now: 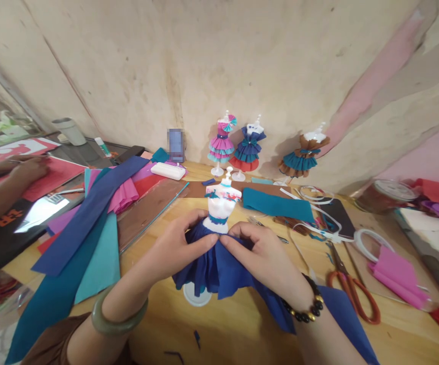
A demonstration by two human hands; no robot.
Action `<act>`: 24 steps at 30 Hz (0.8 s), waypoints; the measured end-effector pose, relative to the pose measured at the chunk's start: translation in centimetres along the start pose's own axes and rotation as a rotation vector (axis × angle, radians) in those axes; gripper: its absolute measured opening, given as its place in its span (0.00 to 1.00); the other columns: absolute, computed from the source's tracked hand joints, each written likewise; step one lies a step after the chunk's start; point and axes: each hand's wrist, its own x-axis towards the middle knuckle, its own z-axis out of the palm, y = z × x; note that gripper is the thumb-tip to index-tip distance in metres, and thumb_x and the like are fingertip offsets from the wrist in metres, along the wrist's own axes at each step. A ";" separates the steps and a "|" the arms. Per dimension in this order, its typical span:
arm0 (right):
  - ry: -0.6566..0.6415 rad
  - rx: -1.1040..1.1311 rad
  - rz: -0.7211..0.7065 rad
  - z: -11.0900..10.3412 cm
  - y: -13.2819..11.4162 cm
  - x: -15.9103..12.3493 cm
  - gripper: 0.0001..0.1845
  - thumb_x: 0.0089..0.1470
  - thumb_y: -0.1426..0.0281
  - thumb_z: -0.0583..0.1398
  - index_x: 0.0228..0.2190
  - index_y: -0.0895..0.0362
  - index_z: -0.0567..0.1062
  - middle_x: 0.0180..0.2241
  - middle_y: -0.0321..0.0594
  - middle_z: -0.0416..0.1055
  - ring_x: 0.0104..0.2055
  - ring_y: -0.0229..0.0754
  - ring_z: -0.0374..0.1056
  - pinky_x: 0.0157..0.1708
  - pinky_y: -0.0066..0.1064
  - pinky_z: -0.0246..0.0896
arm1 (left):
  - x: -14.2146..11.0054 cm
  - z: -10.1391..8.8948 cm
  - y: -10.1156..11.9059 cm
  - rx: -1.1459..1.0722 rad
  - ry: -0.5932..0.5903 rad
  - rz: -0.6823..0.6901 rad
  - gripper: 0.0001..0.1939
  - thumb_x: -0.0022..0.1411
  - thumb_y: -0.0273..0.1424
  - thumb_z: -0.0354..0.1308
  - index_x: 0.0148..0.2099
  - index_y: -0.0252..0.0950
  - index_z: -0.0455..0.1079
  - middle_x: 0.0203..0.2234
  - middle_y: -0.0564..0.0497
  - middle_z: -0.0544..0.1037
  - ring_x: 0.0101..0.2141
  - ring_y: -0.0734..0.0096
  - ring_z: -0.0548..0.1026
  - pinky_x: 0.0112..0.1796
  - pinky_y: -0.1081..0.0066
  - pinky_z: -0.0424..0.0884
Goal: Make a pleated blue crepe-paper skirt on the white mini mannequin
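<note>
A small white dress-form mannequin (216, 205) stands upright in front of me on a round white base (196, 294). Torn bits of teal and red paper cling to its chest, and a teal band circles its waist. Dark blue crepe paper (238, 274) hangs in folds around its hips, and a long tail of it passes under my right wrist. My left hand (189, 241) pinches the gathered paper at the waist from the left. On the other side my right hand (257, 248) grips the same paper, thumb in front near the left thumb.
Three finished mini dresses (221, 142) on stands line the wall. Red-handled scissors (352, 289) and tweezers (268, 230) lie to the right, near a teal paper strip (278, 204). Coloured paper strips (90, 218) cover the left side. Another person's hand (29, 175) rests on red paper.
</note>
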 end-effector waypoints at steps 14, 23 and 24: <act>-0.040 0.012 0.078 -0.4 -0.4 -0.2 0.17 0.57 0.61 0.60 0.20 0.55 0.69 0.20 0.32 0.68 0.24 0.36 0.63 0.26 0.26 0.56 | -0.5 0.1 -0.2 0.103 0.012 0.014 0.19 0.62 0.40 0.60 0.53 0.37 0.70 0.48 0.44 0.79 0.50 0.55 0.75 0.51 0.58 0.71; -0.040 0.023 0.056 -0.3 -0.2 -0.3 0.15 0.57 0.63 0.61 0.22 0.55 0.71 0.22 0.31 0.69 0.26 0.36 0.63 0.28 0.27 0.57 | -0.5 -0.2 -0.1 0.081 -0.026 0.029 0.18 0.64 0.41 0.59 0.52 0.38 0.70 0.47 0.46 0.80 0.50 0.57 0.76 0.50 0.62 0.71; -0.044 0.026 0.054 -0.3 -0.2 -0.3 0.14 0.57 0.63 0.61 0.22 0.55 0.72 0.22 0.31 0.70 0.26 0.36 0.64 0.28 0.27 0.57 | -0.5 -0.2 -0.1 0.074 -0.032 0.029 0.18 0.64 0.41 0.59 0.52 0.38 0.71 0.47 0.46 0.80 0.50 0.57 0.76 0.50 0.62 0.71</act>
